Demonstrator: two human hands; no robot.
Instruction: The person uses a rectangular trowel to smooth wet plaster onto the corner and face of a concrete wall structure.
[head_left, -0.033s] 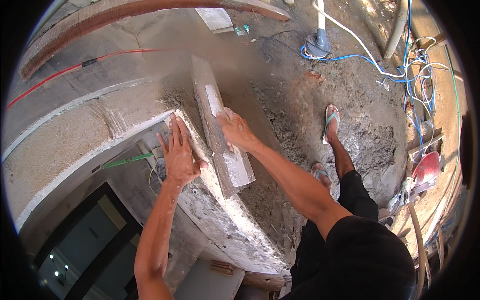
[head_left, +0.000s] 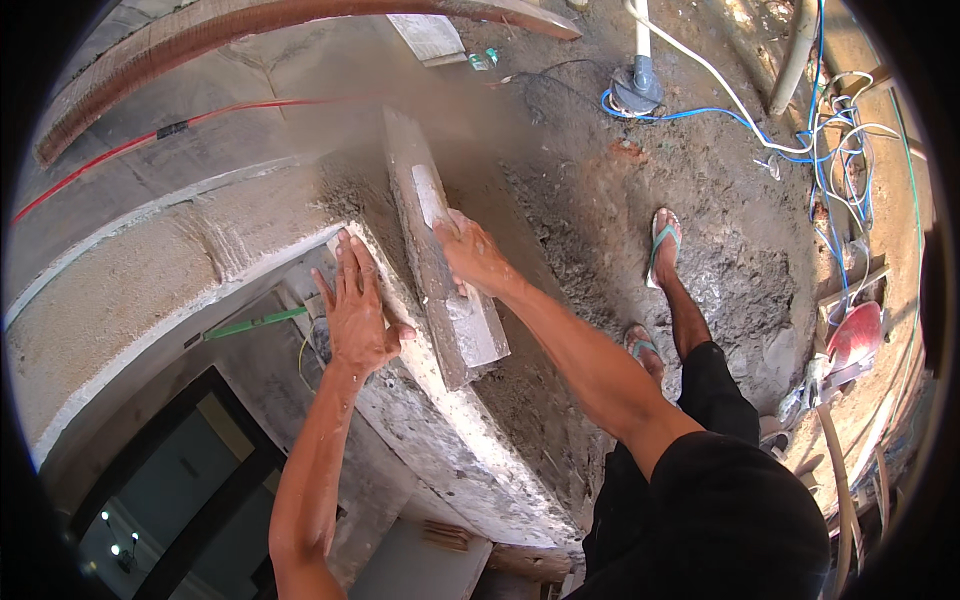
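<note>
My right hand (head_left: 470, 255) grips the handle of a long, mortar-coated float (head_left: 420, 180), which lies on the rough wet render (head_left: 530, 400) along the top edge of a low wall. Just left of it, my left hand (head_left: 355, 310) has its fingers stretched out, its fingertips resting on the pale, chipped corner edge (head_left: 345, 232) of that wall. Beyond the float, the upper middle of the picture is blurred. Below the edge on the left are a green level or strip (head_left: 250, 323) and a dark-framed glass opening (head_left: 175, 480).
My sandalled feet (head_left: 665, 245) stand on muddy ground. Tangled white and blue hoses (head_left: 840, 150), a white pipe with a grey base (head_left: 635, 85) and a red basin (head_left: 852, 335) are at the right. A curved timber (head_left: 150, 75) and red tape (head_left: 250, 107) cross the upper left.
The float in my right hand has shifted very slightly up and away from me. My left hand stays on the edge.
</note>
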